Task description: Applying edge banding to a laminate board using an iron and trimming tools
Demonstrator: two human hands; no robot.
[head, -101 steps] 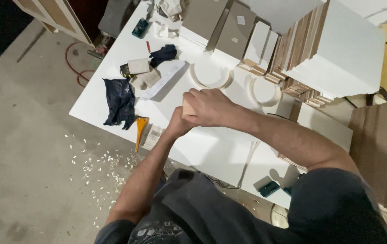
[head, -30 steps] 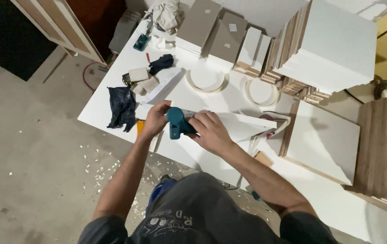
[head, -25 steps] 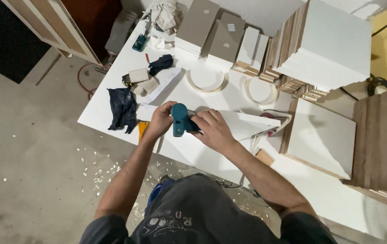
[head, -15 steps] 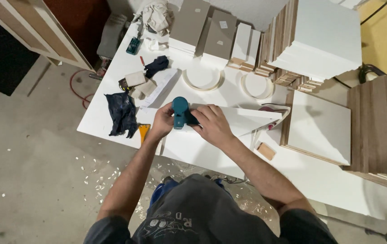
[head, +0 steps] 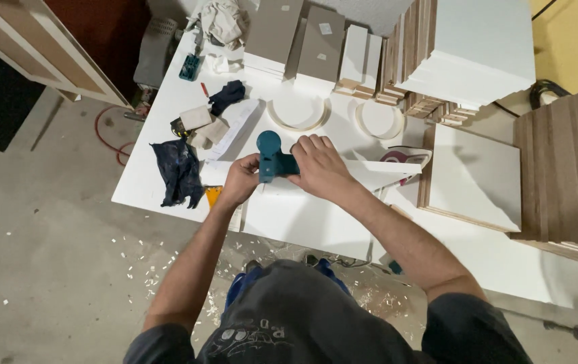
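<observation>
Teal tool (head: pixel 272 158) between both hands (head: pixel 282 172)

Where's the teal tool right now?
Head view, centre: the teal tool sits on a white panel, gripped between the left hand and right hand.

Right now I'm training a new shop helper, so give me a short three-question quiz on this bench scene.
1. True or false: both hands are on the teal tool.
2. Multiple choice: what lies directly left of the left hand? A) a dark crumpled rag B) a red bucket C) a glass jar
3. Fill in: the two curved white ring pieces lie beyond the hands, in front of the stacked ____.

Key
1. True: the right hand grips it from the right, the left hand from the left.
2. A: the dark crumpled rag lies on the white table.
3. Panels: the stacked panels.
</observation>
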